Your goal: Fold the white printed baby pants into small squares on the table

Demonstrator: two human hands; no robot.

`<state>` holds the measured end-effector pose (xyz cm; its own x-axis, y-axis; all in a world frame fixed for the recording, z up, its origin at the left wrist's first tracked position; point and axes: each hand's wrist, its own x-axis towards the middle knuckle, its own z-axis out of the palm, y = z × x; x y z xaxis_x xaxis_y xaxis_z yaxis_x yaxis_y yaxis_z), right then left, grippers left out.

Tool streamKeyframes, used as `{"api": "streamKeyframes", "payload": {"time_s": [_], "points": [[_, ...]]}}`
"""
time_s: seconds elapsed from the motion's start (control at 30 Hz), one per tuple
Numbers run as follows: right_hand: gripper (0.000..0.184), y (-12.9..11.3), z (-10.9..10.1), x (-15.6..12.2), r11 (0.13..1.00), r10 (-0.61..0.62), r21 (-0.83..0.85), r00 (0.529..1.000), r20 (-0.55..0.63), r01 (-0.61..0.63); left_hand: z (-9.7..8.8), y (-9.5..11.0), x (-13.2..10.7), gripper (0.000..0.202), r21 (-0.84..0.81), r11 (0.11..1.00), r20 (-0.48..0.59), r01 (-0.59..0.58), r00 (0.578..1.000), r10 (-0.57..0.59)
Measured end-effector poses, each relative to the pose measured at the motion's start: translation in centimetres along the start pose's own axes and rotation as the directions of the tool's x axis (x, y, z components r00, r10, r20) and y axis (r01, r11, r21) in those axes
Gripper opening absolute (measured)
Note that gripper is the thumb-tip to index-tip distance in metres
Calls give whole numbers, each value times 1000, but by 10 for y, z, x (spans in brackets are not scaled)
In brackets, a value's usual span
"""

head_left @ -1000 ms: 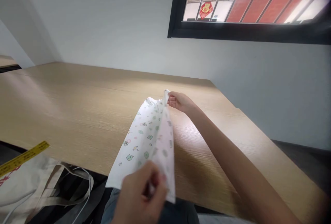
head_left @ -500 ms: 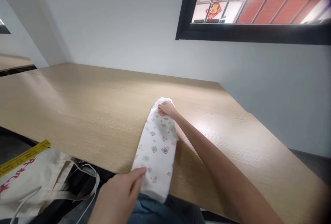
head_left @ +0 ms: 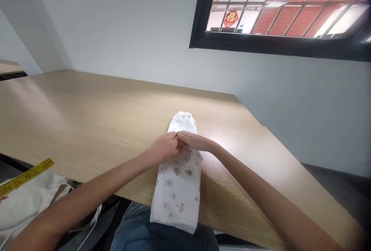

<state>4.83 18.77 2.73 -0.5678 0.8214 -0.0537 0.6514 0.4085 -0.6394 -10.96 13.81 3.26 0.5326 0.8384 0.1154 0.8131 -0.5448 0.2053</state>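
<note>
Wooden tabletop [head_left: 87,127] fills the view below a barred window [head_left: 278,7] at 1 o'clock. Both hands meet on a folded printed cloth [head_left: 178,183] whose near end overhangs the edge, hiding its hem. Left hand [head_left: 166,147], at the near edge half a second ago, now presses flat beside right hand [head_left: 193,141]; neither clamps. At 8 o'clock, a tote bag [head_left: 17,204] is cut off, contents unseen.
</note>
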Motion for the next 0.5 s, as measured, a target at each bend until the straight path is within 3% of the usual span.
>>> {"api": "streamKeyframes", "payload": {"time_s": [0.07,0.13,0.27,0.37,0.5], "points": [[27,5,3,10,994,-43,-96,999,-20,41,13,-6,14,38,-4,999,4,-40,999,40],[19,15,5,25,980,-66,-195,995,-80,49,23,-4,4,44,-1,997,15,-71,997,71],[34,34,8,55,947,-84,-320,974,-210,12,33,15,-65,50,26,972,31,-233,972,232],[39,39,10,74,940,-88,-342,966,-242,0,43,24,-115,56,130,911,-73,-391,913,402],[39,33,8,80,947,-89,-321,969,-231,10,54,22,-144,50,297,838,-199,-459,828,524]]}}
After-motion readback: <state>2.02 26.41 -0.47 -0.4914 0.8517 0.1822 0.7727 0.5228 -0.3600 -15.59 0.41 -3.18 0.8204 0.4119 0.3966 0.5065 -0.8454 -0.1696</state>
